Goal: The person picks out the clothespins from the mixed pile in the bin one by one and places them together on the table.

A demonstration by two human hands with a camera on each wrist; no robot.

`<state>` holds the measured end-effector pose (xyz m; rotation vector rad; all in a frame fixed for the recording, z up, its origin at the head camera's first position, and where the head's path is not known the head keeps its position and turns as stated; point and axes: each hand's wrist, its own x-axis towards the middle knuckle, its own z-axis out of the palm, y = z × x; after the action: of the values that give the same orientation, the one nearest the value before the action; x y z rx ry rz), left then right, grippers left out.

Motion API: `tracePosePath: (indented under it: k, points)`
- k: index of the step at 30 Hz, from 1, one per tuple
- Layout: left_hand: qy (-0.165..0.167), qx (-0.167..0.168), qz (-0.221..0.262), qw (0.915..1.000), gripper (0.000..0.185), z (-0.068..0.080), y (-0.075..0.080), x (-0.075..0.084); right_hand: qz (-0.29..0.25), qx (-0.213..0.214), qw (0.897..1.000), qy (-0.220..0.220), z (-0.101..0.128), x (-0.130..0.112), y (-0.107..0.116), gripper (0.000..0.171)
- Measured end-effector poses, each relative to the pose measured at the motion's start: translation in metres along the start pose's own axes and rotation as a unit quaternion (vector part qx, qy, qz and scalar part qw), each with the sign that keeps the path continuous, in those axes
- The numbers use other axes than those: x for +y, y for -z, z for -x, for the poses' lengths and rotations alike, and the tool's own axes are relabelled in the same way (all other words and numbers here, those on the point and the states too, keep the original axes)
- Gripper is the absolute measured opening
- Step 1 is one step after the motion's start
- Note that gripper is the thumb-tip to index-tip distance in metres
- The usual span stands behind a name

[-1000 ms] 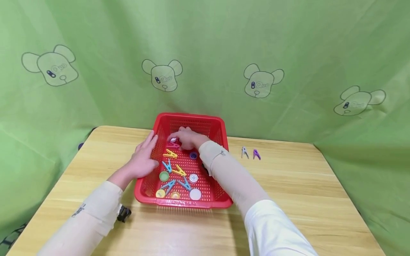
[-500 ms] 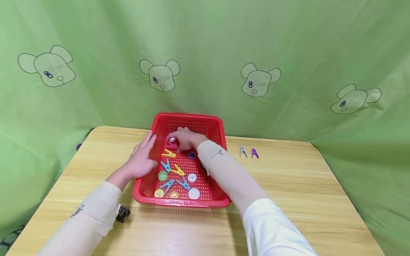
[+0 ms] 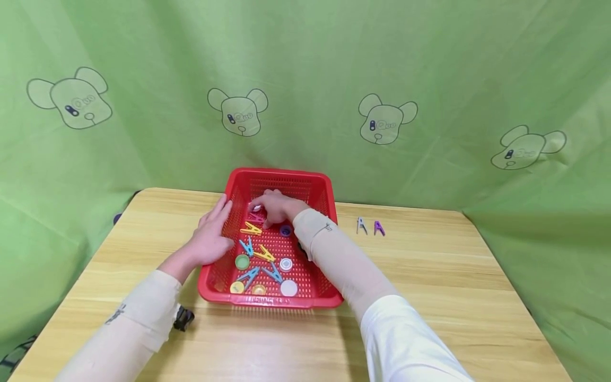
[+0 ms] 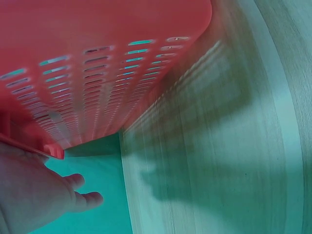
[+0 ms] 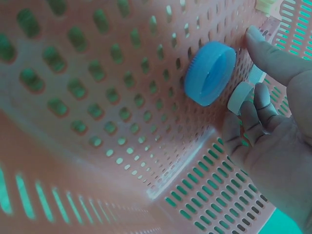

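Note:
A red plastic basket (image 3: 286, 302) with slotted walls holds clothespins and bottle caps. My left hand (image 3: 210, 240) rests over its left rim, fingers extended, thumb toward the inside. My right hand (image 3: 276, 206) reaches into the far part of the basket. In the right wrist view its fingertips are at a white cap (image 5: 239, 98), with the thumb spread apart from the fingers. A pink clothespin (image 3: 256, 217) lies right by this hand, partly covered by it. A purple cap (image 3: 285, 231), bluish in the right wrist view, lies close to the palm side.
Nearer in the basket are yellow clothespins (image 3: 251, 228), blue clothespins (image 3: 249, 275), a green cap (image 3: 242, 262), white caps (image 3: 288, 288) and a yellow cap (image 3: 237, 287). Right of it on the table (image 3: 429, 265) lie a grey clothespin (image 3: 361, 225) and a purple one. Green cloth (image 3: 305, 63) hangs behind.

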<state>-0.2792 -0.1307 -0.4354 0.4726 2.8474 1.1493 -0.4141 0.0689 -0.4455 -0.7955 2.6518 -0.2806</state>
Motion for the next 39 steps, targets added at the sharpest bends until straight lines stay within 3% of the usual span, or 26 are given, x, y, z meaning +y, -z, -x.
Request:
tracePosePath:
  k: [16, 28, 39]
  points:
    - [0.007, -0.004, 0.004, 1.0000, 0.098, -0.001, -0.005, 0.003, 0.013, -0.004, 1.000, -0.001, 0.006, 0.004, 0.000, 0.057]
    - [0.004, -0.002, -0.005, 1.0000, 0.099, -0.001, -0.001, 0.003, -0.021, 0.030, 0.999, -0.001, 0.016, -0.002, 0.014, 0.055]
    - [0.009, 0.000, -0.003, 1.0000, 0.099, -0.001, -0.002, 0.000, -0.054, 0.075, 0.995, 0.026, 0.034, 0.001, 0.026, 0.056]
